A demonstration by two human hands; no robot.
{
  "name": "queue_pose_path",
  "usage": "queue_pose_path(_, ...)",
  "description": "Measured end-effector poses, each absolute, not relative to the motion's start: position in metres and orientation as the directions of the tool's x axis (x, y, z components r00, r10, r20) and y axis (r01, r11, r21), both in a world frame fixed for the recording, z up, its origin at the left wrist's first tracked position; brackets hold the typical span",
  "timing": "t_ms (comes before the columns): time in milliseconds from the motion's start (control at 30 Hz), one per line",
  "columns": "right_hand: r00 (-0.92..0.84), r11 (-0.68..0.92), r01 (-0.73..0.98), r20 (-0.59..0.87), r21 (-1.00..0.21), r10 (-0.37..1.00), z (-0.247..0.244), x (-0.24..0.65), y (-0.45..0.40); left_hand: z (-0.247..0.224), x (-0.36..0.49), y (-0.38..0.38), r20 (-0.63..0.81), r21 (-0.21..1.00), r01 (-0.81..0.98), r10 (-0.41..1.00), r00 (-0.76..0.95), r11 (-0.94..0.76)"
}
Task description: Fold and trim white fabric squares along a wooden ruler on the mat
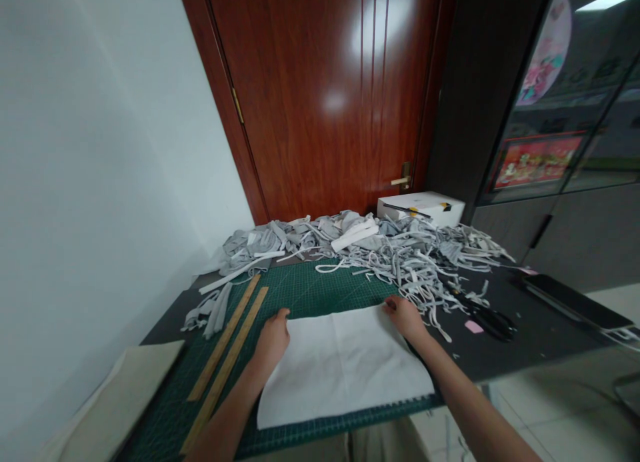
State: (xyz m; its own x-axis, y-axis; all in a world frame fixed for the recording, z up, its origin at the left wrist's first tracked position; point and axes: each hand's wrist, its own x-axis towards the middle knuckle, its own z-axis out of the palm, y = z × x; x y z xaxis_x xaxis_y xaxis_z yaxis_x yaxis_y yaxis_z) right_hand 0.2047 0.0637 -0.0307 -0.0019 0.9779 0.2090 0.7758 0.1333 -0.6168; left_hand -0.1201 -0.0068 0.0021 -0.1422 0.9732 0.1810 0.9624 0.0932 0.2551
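A white cloth [340, 362] with a faint crease down its middle lies on the green cutting mat [310, 289], its lower edge close to the mat's front edge. My left hand [274, 335] is closed at the cloth's upper left corner. At the upper right corner, my right hand [403, 313] pinches the cloth between thumb and fingers. Two wooden rulers [227, 335] [235, 362] lie side by side on the mat, left of my left hand.
Grey and white fabric scraps [400, 249] are heaped along the back. Black scissors [493, 321], a pink piece [473, 327] and a dark flat device [575, 302] lie right. A white box [430, 205] stands behind; folded beige fabric [125, 395] is at left.
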Motion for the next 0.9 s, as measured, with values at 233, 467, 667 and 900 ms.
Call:
queue_pose_path(233, -0.008, 0.124, 0.843, 0.219, -0.524, 0.976, -0.027, 0.203, 0.067, 0.004, -0.118, -0.011, 0.179, 0.013, 1.0, 0.984, -0.015, 0.013)
queue_pose_path(467, -0.074, 0.175, 0.865, 0.225, -0.471, 0.972, -0.026, 0.204, 0.06, 0.021, -0.122, -0.011, 0.176, -0.082, 0.996, 0.984, 0.037, -0.023)
queue_pose_path(667, -0.147, 0.236, 0.878, 0.234, -0.417, 0.961, -0.027, 0.203, 0.051, 0.035, -0.073, -0.04, 0.155, 0.045, 0.963, 0.954, 0.256, -0.266)
queue_pose_path(900, -0.222, 0.286, 0.901, 0.219, -0.325, 0.95, -0.024, 0.207, 0.05, 0.01, -0.039, -0.085, -0.051, 0.162, 0.869, 0.875, 0.481, -0.468)
